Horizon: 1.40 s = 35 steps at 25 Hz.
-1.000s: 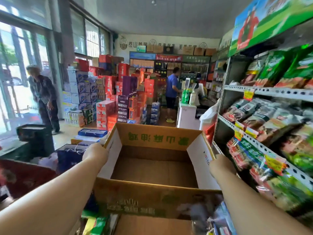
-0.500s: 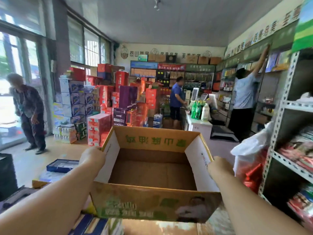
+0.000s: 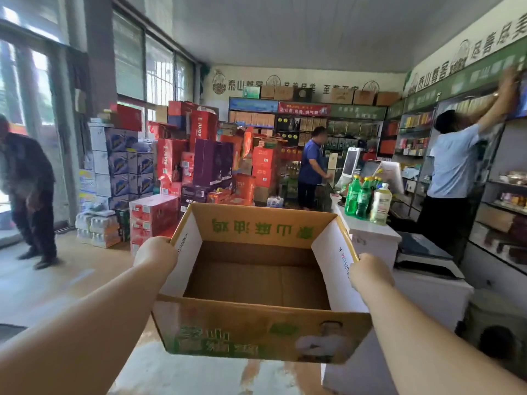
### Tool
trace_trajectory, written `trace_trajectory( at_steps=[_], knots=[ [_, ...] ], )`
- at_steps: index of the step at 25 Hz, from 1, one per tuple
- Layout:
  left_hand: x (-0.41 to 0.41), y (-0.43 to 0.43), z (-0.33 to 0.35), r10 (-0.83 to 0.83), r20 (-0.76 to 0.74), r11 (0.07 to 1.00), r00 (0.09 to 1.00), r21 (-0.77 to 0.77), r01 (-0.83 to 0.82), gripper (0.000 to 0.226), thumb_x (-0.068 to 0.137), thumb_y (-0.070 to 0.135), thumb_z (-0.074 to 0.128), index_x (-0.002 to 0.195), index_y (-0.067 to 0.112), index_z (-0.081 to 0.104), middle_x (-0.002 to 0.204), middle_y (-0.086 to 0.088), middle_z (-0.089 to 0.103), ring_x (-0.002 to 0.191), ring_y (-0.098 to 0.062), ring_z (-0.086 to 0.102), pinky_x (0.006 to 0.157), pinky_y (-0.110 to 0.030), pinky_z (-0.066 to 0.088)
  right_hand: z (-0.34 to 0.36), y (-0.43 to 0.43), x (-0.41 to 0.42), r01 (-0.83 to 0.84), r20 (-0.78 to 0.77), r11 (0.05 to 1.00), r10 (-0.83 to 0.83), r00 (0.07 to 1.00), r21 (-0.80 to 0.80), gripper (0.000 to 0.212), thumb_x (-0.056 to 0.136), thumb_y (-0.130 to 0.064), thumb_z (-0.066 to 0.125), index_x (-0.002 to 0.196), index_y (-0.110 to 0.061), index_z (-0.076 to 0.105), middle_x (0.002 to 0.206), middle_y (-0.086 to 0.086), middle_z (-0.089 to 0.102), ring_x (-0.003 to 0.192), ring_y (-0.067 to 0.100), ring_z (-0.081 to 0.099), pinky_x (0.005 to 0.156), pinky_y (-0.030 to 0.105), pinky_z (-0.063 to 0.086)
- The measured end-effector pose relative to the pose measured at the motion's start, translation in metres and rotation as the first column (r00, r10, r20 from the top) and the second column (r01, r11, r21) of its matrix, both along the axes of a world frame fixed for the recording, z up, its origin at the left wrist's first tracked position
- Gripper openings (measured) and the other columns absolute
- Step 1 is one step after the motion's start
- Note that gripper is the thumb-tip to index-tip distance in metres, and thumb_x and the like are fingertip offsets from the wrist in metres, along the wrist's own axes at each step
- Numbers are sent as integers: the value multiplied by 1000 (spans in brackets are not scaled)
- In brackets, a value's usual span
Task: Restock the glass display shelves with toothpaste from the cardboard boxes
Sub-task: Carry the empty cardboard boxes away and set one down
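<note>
The shop is crowded with a tall stack of drink cartons (image 3: 185, 166) under the windows, and shelving (image 3: 413, 135) runs along the back and right walls; a person in a pale shirt (image 3: 453, 166) reaches up to the top of it, another in blue (image 3: 312, 166) stands at the white counter (image 3: 373, 238), and a third (image 3: 28, 181) stoops near the door. In the middle of the floor the cardboard box (image 3: 228, 332) is carried at chest height, flaps up, and its brown bottom is bare; I see no toothpaste in it, nor any I could name on the shelves from here. The left hand (image 3: 155, 252) grips the left flap's edge and the right hand (image 3: 370, 273) grips the right flap, each closed round the card with the fingertips hidden on the far side. Green bottles (image 3: 359, 198) stand on the counter just past the box's right corner. To my eye this is the between-loads step, an emptied box being taken away; next it needs setting down clear of the walkway, then a full box fetched, keeping the corner off those bottles.
</note>
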State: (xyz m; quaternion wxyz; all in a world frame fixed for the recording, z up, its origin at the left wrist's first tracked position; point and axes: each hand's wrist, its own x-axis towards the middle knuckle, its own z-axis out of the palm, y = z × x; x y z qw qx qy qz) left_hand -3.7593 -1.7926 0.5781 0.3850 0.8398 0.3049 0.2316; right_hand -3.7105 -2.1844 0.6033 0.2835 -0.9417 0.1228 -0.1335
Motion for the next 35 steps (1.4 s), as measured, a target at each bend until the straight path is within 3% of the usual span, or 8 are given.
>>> trace_trajectory(
  at_steps=[4, 9, 12, 20, 25, 29, 32, 35],
  knots=[
    [115, 36, -14, 112, 5, 990, 994, -89, -111, 23, 89, 9, 51, 102, 10, 70, 89, -11, 68, 70, -24, 61, 50, -29, 45, 1, 42, 157, -99, -43, 995, 98, 994, -30, 32, 96, -15, 44, 125, -11, 58, 114, 14, 63, 100, 34, 59, 78, 32, 49],
    [217, 97, -11, 245, 11, 962, 969, -127, -242, 22, 91, 11, 49, 100, 11, 69, 93, -14, 68, 73, -28, 61, 56, -32, 50, 0, 124, 309, -241, -17, 970, 241, 970, -13, 26, 94, -14, 45, 116, -10, 60, 102, 12, 61, 89, 33, 59, 74, 37, 54],
    [280, 145, -16, 345, 15, 931, 938, -133, -340, 21, 93, 12, 49, 104, 5, 65, 102, -18, 65, 73, -26, 58, 50, -31, 45, -13, 187, 395, -318, -33, 948, 318, 948, -15, 23, 95, -12, 47, 114, -9, 60, 93, 10, 56, 80, 30, 53, 65, 30, 46],
    [384, 269, -27, 481, -75, 864, 873, -130, -487, 32, 91, 12, 45, 112, 22, 68, 95, -8, 69, 76, -27, 63, 56, -30, 48, -24, 369, 579, -455, -70, 890, 451, 890, -43, 27, 95, -16, 47, 118, -12, 61, 107, 12, 63, 96, 33, 60, 79, 37, 53],
    [407, 369, -27, 656, -76, 741, 751, -122, -660, 20, 87, 13, 52, 90, 21, 70, 87, -5, 70, 74, -26, 62, 58, -28, 48, -26, 528, 664, -621, -81, 782, 616, 784, -58, 35, 93, -11, 46, 126, -16, 59, 120, 11, 62, 109, 33, 58, 84, 33, 49],
    [419, 454, -19, 824, -56, 553, 564, -139, -822, 16, 90, 9, 50, 82, 20, 59, 87, -8, 62, 78, -29, 59, 56, -28, 46, -23, 665, 711, -772, -106, 635, 766, 635, -31, 30, 93, -8, 47, 118, -13, 62, 118, 13, 62, 106, 32, 58, 73, 29, 39],
    [417, 516, -20, 901, -53, 418, 432, -165, -893, 11, 87, 19, 53, 90, 19, 64, 97, -8, 67, 82, -31, 62, 76, -35, 57, -22, 757, 733, -834, -129, 551, 825, 550, -27, 30, 90, -7, 48, 116, -12, 62, 117, 14, 63, 102, 32, 59, 74, 30, 41],
    [412, 572, -26, 912, -101, 394, 398, -58, -917, 23, 84, 20, 57, 103, 26, 68, 106, -8, 68, 91, -32, 63, 84, -40, 56, -35, 844, 743, -859, -153, 512, 849, 505, 8, 36, 89, -8, 49, 124, -9, 58, 123, 16, 61, 112, 33, 58, 78, 30, 43]
  ],
)
